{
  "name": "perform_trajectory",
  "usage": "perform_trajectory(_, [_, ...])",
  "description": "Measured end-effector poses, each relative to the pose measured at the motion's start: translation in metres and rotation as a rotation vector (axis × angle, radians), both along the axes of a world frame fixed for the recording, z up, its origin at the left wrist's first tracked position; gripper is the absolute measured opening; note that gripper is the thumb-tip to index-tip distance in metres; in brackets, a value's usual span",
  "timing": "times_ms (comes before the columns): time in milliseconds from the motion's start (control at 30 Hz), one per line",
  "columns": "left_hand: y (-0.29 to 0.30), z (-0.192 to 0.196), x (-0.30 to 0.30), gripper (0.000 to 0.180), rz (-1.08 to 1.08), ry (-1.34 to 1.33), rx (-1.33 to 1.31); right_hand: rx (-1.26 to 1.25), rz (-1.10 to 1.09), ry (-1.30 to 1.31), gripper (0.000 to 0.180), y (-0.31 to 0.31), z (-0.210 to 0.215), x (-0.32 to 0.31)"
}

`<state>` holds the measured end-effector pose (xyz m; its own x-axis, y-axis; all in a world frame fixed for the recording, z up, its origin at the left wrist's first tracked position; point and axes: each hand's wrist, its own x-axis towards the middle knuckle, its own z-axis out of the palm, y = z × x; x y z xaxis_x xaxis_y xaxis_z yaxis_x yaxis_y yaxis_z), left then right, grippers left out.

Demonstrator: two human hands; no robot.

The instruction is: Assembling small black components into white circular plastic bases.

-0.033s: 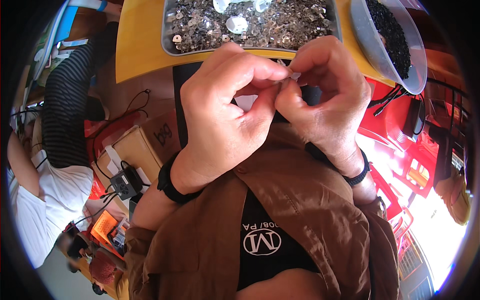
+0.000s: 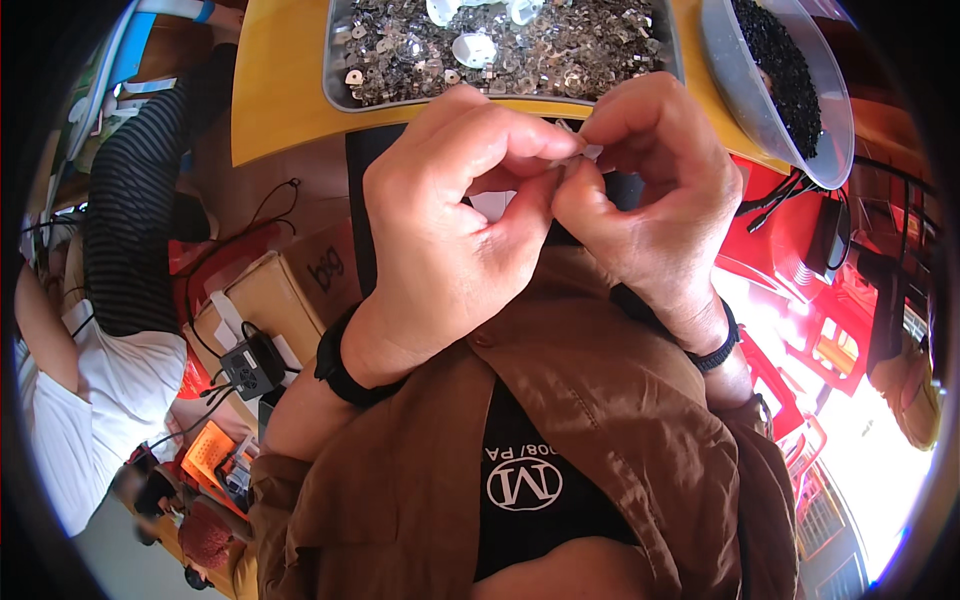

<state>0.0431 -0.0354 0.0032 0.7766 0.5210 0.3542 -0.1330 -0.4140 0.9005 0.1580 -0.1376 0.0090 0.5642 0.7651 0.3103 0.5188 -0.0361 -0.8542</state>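
My left hand (image 2: 455, 215) and my right hand (image 2: 655, 190) meet fingertip to fingertip just in front of the table edge, thumbs and forefingers pinched together. Between them shows a bit of a small whitish piece (image 2: 592, 152); the fingers hide most of it, and its kind cannot be made out. Just beyond the hands, a metal tray (image 2: 331, 80) holds a heap of small shiny metal clips (image 2: 420, 60). On the heap lie white plastic parts, among them a rounded one (image 2: 474, 50).
The tray stands on a yellow table (image 2: 280, 90). At its right edge a translucent bowl (image 2: 835, 130) holds small black pieces (image 2: 785, 80). A cardboard box (image 2: 265, 310) and a black cabled device (image 2: 252, 365) are at left, near another person (image 2: 110, 400). Red plastic stools (image 2: 835, 340) stand at right.
Both hands have shifted very slightly, and a little more of the whitish piece shows between the fingertips. Everything else looks the same.
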Motion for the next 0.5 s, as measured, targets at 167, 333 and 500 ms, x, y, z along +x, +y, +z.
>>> perform_trajectory(167, [0.000,0.000,0.005,0.019,0.028,-0.042,-0.507,0.105,0.042,0.456,0.016,0.002,-0.002,0.006])
perform_trajectory(333, [0.001,0.002,0.005,0.017,-0.006,0.025,-0.626,0.083,0.092,0.773,0.018,-0.002,0.003,0.005])
perform_trajectory(500, [0.003,-0.003,0.010,0.018,0.046,-0.067,-0.480,0.049,-0.009,0.509,0.013,-0.001,0.004,-0.002])
